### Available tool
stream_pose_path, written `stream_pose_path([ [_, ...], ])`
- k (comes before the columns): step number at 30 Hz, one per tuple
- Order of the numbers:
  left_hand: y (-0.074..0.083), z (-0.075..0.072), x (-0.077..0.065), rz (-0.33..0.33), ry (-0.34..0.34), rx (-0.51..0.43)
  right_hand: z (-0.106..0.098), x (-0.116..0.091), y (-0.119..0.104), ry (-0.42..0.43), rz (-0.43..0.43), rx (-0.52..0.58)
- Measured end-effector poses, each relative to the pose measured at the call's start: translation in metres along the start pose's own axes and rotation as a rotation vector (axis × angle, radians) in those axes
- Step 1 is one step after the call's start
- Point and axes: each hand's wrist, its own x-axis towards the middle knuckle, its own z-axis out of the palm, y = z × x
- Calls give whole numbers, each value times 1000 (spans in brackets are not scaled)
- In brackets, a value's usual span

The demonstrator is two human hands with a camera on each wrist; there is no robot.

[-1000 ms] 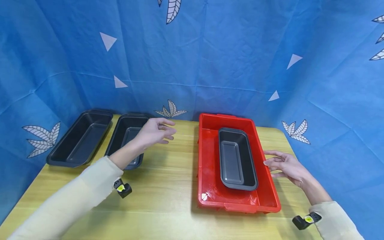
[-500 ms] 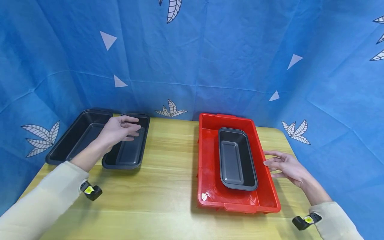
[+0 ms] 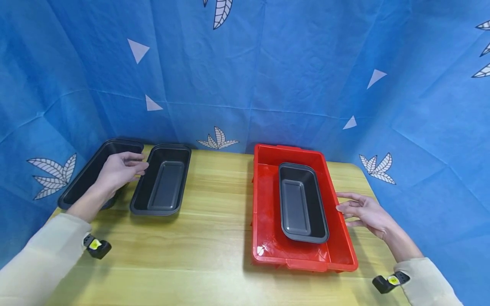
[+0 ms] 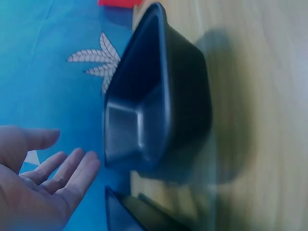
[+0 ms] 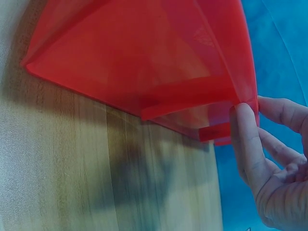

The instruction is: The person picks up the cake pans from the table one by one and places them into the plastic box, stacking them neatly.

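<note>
My left hand (image 3: 119, 171) is over the right side of the leftmost black loaf pan (image 3: 86, 187), its fingertips close to the rim of the middle loaf pan (image 3: 166, 182). The left wrist view shows the fingers (image 4: 77, 175) spread and relaxed, apart from the dark pan (image 4: 187, 101). My right hand (image 3: 365, 212) pinches the right rim of the red tray (image 3: 272, 250). Up close, thumb and fingertips (image 5: 245, 113) meet at the tray's lip (image 5: 236, 53). A third, dark grey loaf pan (image 3: 304, 204) lies inside the tray.
The pans and tray are on a light wood-grain table (image 3: 206, 238). A blue cloth (image 3: 245, 76) with white leaves and triangles hangs behind and along both sides. Each wrist wears a small black camera, like the left one (image 3: 97, 246).
My left hand has moved left, from beside the middle loaf pan, across it, to the leftmost one, holding nothing. The right hand and the tray have stayed in place.
</note>
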Motion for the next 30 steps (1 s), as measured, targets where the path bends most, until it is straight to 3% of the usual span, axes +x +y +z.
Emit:
stream_pose_path([
  [12, -29, -3, -2, -48, 28, 31, 1, -2, -1, 2, -4, -1],
  [30, -44, 15, 5, -102, -23, 54, 1, 1, 1, 3, -12, -25],
])
